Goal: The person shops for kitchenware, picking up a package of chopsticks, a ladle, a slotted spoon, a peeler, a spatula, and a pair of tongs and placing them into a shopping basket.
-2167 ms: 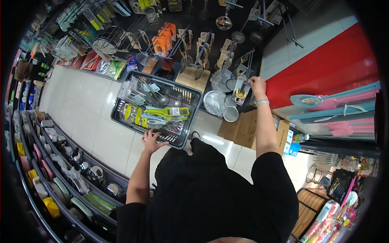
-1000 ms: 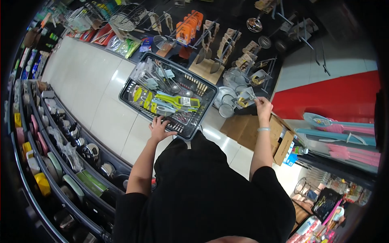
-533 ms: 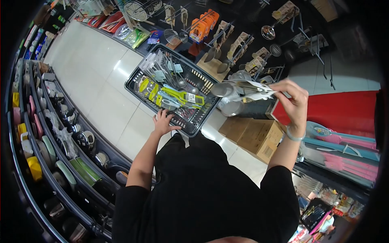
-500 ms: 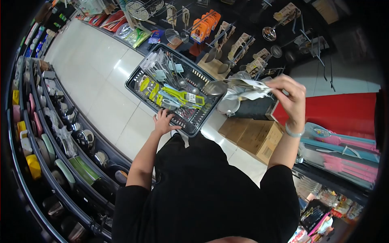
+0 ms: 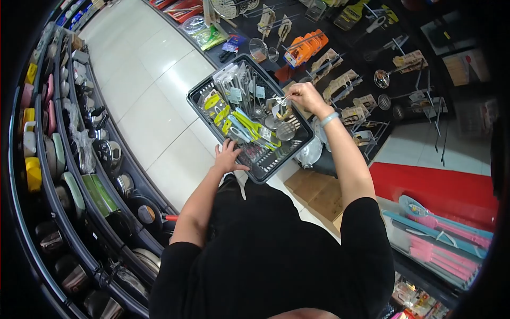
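Note:
My left hand (image 5: 228,159) rests on the near left rim of a black plastic basket (image 5: 261,177), its fingers spread. Inside the basket lie green-handled tools (image 5: 258,131), carded metal utensils (image 5: 234,81) and green and white packs (image 5: 213,106). Over the basket's right part, my right hand (image 5: 305,97) pinches the handle ends of some metal utensils. Their round heads, among them a perforated skimmer (image 5: 286,131), hang low in the basket or touch its contents; which of the two I cannot tell.
Hooks with carded ladles and strainers (image 5: 343,85) and orange-carded goods (image 5: 306,48) line the wall beyond. Pans fill the curved shelves (image 5: 109,154) at left. Cardboard boxes (image 5: 319,194) stand right of the basket, near a red panel (image 5: 435,191) with pink and blue utensils (image 5: 441,228).
My right hand has moved left from beside the basket to over it, bringing the metal utensils inside. The view has shifted, and my left hand stays at the rim.

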Demonstrator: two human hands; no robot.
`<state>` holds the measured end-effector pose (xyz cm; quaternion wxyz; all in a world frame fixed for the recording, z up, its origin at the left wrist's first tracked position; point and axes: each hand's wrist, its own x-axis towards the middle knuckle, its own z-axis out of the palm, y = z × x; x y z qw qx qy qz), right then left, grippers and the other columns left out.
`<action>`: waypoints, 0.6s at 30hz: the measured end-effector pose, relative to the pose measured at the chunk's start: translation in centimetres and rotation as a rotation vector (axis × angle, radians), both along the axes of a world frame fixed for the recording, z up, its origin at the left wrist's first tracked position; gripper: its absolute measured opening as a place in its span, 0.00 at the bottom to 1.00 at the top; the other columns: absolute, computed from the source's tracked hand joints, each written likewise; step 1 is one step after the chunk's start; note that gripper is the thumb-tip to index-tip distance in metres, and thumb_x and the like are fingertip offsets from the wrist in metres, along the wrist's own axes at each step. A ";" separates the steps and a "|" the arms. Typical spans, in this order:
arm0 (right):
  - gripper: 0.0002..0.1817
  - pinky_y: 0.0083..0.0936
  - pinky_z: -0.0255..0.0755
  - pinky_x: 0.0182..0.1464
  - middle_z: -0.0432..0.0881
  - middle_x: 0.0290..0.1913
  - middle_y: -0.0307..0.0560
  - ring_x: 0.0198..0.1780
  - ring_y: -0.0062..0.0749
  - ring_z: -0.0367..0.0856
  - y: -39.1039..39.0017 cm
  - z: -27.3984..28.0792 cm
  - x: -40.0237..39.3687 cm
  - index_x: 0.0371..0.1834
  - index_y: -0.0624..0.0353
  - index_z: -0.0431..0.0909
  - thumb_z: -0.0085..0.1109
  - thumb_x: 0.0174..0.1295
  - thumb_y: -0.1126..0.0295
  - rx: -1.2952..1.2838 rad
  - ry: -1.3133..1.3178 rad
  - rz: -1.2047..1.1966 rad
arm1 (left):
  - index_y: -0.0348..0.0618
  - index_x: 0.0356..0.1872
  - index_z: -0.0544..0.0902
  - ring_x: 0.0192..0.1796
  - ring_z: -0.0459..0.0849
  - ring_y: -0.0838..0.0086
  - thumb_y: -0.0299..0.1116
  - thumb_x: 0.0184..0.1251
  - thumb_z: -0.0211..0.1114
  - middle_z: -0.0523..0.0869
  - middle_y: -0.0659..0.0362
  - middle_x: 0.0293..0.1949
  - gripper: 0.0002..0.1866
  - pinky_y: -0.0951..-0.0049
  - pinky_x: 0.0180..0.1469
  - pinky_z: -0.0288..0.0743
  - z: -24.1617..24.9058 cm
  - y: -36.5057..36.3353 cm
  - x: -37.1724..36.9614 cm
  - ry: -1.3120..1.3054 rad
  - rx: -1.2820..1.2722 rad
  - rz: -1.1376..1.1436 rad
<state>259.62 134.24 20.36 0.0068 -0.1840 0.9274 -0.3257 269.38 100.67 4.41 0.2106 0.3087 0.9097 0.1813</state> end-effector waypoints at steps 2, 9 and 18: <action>0.06 0.31 0.75 0.39 0.83 0.32 0.51 0.36 0.44 0.82 -0.4 -2.9 -1.5 0.29 0.61 0.81 0.64 0.46 0.77 0.062 -0.020 0.009 | 0.55 0.51 0.80 0.70 0.51 0.54 0.68 0.27 0.71 0.63 0.56 0.64 0.44 0.33 0.61 0.43 0.2 0.0 -0.1 -0.019 -0.019 -0.010; 0.12 0.36 0.74 0.45 0.82 0.38 0.53 0.42 0.48 0.80 -3.9 -7.7 -4.8 0.37 0.57 0.82 0.58 0.48 0.79 0.025 0.096 -0.372 | 0.58 0.50 0.81 0.71 0.51 0.55 0.69 0.26 0.71 0.64 0.57 0.64 0.43 0.33 0.62 0.45 0.3 0.2 -0.1 -0.012 -0.032 0.001; 0.18 0.28 0.73 0.43 0.76 0.45 0.54 0.40 0.40 0.78 -5.4 -3.4 7.3 0.51 0.61 0.74 0.53 0.56 0.82 -0.374 0.456 -0.772 | 0.57 0.48 0.81 0.71 0.50 0.55 0.66 0.28 0.72 0.64 0.58 0.64 0.40 0.32 0.62 0.44 0.9 0.8 -0.2 -0.052 -0.026 -0.005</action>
